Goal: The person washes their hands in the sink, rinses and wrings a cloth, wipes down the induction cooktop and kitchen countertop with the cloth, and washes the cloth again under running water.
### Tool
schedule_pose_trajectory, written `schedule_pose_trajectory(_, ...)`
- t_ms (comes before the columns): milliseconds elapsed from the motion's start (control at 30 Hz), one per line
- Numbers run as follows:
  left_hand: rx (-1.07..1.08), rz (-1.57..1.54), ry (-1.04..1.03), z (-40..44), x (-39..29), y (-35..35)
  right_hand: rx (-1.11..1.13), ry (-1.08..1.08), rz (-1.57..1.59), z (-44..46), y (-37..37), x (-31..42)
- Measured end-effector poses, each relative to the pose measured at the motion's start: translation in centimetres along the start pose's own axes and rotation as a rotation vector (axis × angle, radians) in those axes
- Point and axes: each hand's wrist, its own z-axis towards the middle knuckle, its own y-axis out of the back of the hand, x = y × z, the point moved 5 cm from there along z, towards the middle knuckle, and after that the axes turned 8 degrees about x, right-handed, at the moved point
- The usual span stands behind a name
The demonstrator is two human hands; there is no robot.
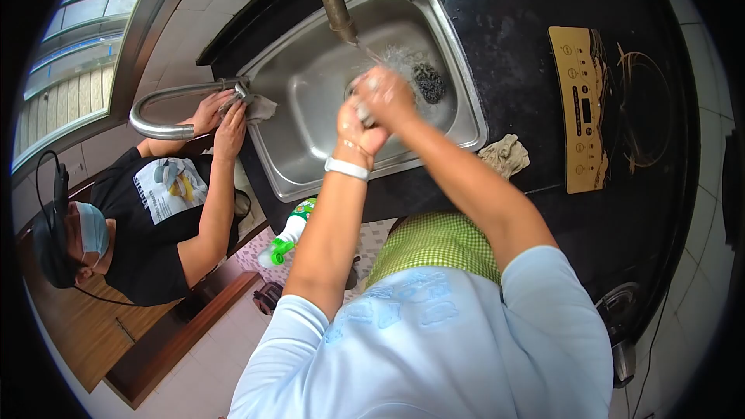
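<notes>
Water runs from a faucet (334, 0) onto my two hands, which are pressed together over the steel sink (310, 109). My left hand (361, 136), with a white band on its wrist, is below and left, its fingers mostly hidden. My right hand (384, 93) lies over it, smeared by motion, fingers curled. Something small and pale shows between them, too blurred to make out. A dark mesh scourer (427, 83) lies in the sink just right of my hands.
At the left, another person (163, 217) holds a cloth (262, 108) by a second faucet (167, 132). A crumpled rag (506, 157) lies right of the sink, an induction cooktop (578, 109) beyond it. A green-capped bottle (289, 233) is by the counter's front edge.
</notes>
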Motion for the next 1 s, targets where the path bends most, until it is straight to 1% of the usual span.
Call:
schedule_pose_trajectory(33, 0.268, -0.011, 0.083, -0.1, -0.3, -1.0, 0.036, 0.092, -0.058, -2.0, -0.8, 2.3)
schedule_pose_trajectory(67, 0.128, -0.092, 0.080, -0.2, -0.4, -0.6, 0.020, 0.079, -0.024, -3.3, -1.3, 2.9)
schedule_pose_trajectory(100, 0.123, -0.097, 0.086, -0.4, -0.2, -1.9, 0.003, 0.067, 0.011, -4.3, -1.6, 3.2)
schedule_pose_trajectory(133, -0.063, -0.087, 0.026, -1.0, -0.2, -3.0, -0.170, 0.184, -0.110, -5.4, -1.5, 4.1)
schedule_pose_trajectory(167, -0.249, -0.075, -0.035, -1.4, -0.4, -3.2, -0.173, 0.178, -0.110, -5.0, -1.8, 3.9)
schedule_pose_trajectory(200, -0.189, -0.089, -0.015, -1.3, -0.5, -3.3, -0.183, 0.127, -0.119, -4.3, -2.0, 3.5)
schedule_pose_trajectory(233, -0.192, -0.091, -0.010, -0.7, -0.4, -2.2, -0.191, 0.077, -0.131, -3.5, -2.0, 2.9)
schedule_pose_trajectory(300, -0.016, -0.059, -0.090, 1.2, -0.6, -0.4, -0.202, 0.028, -0.144, -1.2, -1.9, 0.8)
schedule_pose_trajectory(333, -0.107, -0.007, -0.071, 0.6, -0.2, -1.8, -0.350, 0.059, -0.270, 0.2, -1.2, -0.5)
schedule_pose_trajectory(367, -0.109, -0.006, -0.068, 0.7, 0.1, -2.0, -0.497, 0.090, -0.397, 0.5, 0.0, -0.3)
schedule_pose_trajectory(400, -0.278, 0.079, -0.099, 0.4, -0.1, -1.4, -0.192, -0.115, -0.219, 1.3, -0.3, -1.9)
schedule_pose_trajectory(433, -0.442, 0.165, -0.139, 0.3, -0.6, -0.9, -0.190, -0.110, -0.215, 2.0, -0.3, -3.4)
schedule_pose_trajectory(467, -0.386, 0.141, -0.145, 1.0, -0.9, -0.6, -0.062, -0.306, 0.236, 3.0, -1.8, -7.2)
schedule_pose_trajectory(500, -0.391, 0.137, -0.154, 0.5, -1.4, -0.7, 0.081, -0.499, 0.685, 3.0, -3.5, -9.4)
schedule_pose_trajectory(567, -0.461, 0.211, -0.119, -0.7, -2.2, -2.1, -0.040, -0.338, 0.134, 2.0, -0.5, -8.8)
schedule_pose_trajectory(600, -0.499, 0.185, -0.134, -1.0, -2.5, -3.1, -0.004, -0.418, 0.283, 2.1, -1.6, -12.1)
schedule_pose_trajectory(633, -0.498, 0.184, -0.132, -1.3, -3.0, -3.0, -0.005, -0.418, 0.282, 2.0, -1.3, -12.0)
schedule_pose_trajectory(700, -0.272, -0.047, -0.011, -1.7, -3.5, -3.5, 0.160, -0.801, 0.864, 0.4, -2.0, -11.3)
schedule_pose_trajectory(733, -0.215, -0.167, 0.018, -2.1, -3.4, -4.5, 0.122, -0.971, 0.820, -0.3, -0.6, -8.4)
schedule_pose_trajectory(767, -0.212, -0.165, 0.018, -2.1, -3.7, -4.2, 0.120, -0.967, 0.820, 0.0, 0.0, -7.7)
schedule_pose_trajectory(833, -0.158, -0.277, 0.100, -1.9, -3.5, -3.2, 0.290, -0.732, 1.449, 1.2, -0.5, -5.5)
schedule_pose_trajectory(867, -0.244, -0.237, 0.048, -2.0, -3.5, -2.1, 0.268, -0.531, 1.441, 2.2, -0.5, -5.1)
schedule_pose_trajectory(900, -0.242, -0.241, 0.058, -1.9, -3.4, -1.0, 0.257, -0.532, 1.436, 2.5, -0.9, -5.3)
schedule_pose_trajectory(967, -0.185, -0.307, 0.118, -1.2, -3.3, 1.8, 0.206, -0.506, 0.928, 3.4, -0.2, -6.3)
schedule_pose_trajectory(1000, -0.191, -0.226, 0.054, -1.3, -3.3, 2.8, 0.222, -0.521, 0.744, 4.1, -1.2, -7.4)
